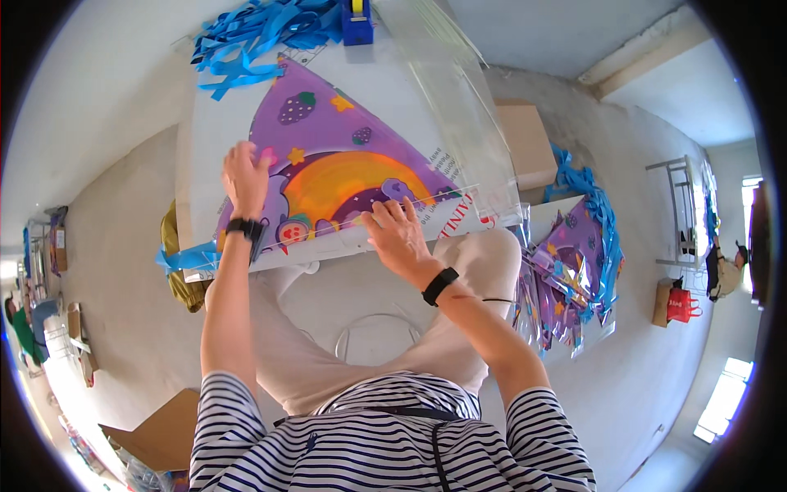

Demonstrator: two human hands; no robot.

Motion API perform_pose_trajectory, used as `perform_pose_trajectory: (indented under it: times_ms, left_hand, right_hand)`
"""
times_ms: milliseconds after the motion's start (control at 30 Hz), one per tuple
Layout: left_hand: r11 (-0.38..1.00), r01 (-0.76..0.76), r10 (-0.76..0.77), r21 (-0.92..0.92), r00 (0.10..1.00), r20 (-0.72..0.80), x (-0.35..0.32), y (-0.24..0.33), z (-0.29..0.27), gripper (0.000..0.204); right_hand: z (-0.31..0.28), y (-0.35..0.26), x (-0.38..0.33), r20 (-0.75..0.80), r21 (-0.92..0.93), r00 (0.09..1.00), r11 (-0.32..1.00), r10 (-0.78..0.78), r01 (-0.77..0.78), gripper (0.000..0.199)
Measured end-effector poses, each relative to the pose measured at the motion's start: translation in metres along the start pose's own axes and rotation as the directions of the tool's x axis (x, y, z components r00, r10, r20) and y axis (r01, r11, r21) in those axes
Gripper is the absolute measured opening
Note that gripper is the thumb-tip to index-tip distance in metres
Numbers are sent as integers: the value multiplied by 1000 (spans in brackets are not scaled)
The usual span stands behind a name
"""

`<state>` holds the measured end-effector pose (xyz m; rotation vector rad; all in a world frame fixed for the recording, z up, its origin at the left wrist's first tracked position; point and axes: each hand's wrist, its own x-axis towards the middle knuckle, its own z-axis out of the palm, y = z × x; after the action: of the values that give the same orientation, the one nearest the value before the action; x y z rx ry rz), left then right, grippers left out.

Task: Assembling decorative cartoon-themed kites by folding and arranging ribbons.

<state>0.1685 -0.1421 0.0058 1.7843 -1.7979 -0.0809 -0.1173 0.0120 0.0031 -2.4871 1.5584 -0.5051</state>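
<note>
A purple triangular printed sheet [320, 115] with berries, stars and an orange arch lies on a white board [221, 107] over my lap. My left hand [244, 182] is at the sheet's left edge, its fingers curled in toward the thumb. What sits between those fingertips, if anything, is hidden. Along the sheet's near edge, my right hand [399, 238] rests with its fingers apart and bent, the tips touching a clear plastic edge there. Whether the sheet lies inside clear plastic or beside it, I cannot tell.
Blue ribbons [262, 33] and a blue tape dispenser [357, 25] are at the board's far end. Clear plastic sleeves [434, 66] lie along its right side. More purple printed pieces [574, 246] with blue ribbons hang at the right, near a cardboard box [525, 143].
</note>
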Motion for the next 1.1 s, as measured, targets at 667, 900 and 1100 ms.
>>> perform_pose_trajectory:
  times_ms: [667, 900, 1100]
  left_hand:
    - [917, -384, 399, -109, 887, 231, -130, 26, -55, 17]
    - [919, -383, 393, -87, 889, 236, -126, 15, -66, 24]
    - [975, -221, 207, 21, 939, 273, -120, -45, -85, 19]
  right_hand:
    - [10, 5, 17, -140, -104, 989, 994, -53, 38, 25]
    - [12, 7, 21, -217, -127, 974, 991, -64, 37, 2]
    - [18, 9, 24, -234, -87, 972, 996, -29, 9, 3]
